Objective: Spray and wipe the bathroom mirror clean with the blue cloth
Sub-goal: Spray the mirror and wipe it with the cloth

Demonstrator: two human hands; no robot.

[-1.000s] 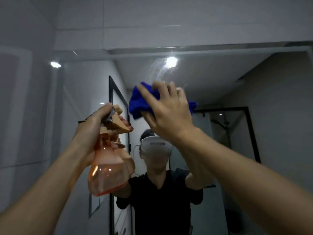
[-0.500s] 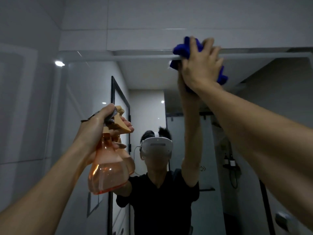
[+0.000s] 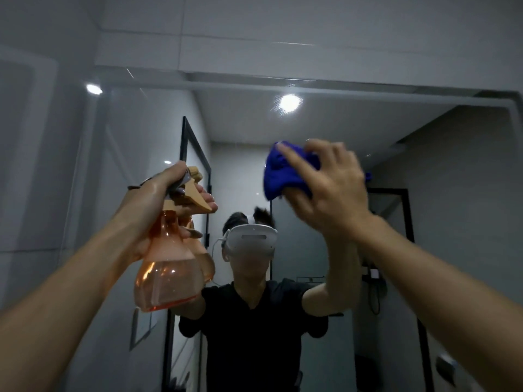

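Observation:
The bathroom mirror (image 3: 237,165) fills the wall ahead and reflects a person in a black shirt. My right hand (image 3: 331,190) holds the bunched blue cloth (image 3: 280,171) against the glass, right of centre and just above the reflected head. My left hand (image 3: 152,202) grips the neck and trigger of an orange see-through spray bottle (image 3: 167,275), held upright at the left close to the mirror, about a third full of liquid. The bottle's reflection shows right behind it.
White tiled wall (image 3: 254,29) runs above the mirror's top edge and down the left side. A bright ceiling light (image 3: 289,102) is reflected near the top. A black-framed glass door (image 3: 195,154) shows in the reflection.
My right hand has brought the cloth down from the mirror's top edge to the middle of the glass. The left hand keeps the bottle in the same place.

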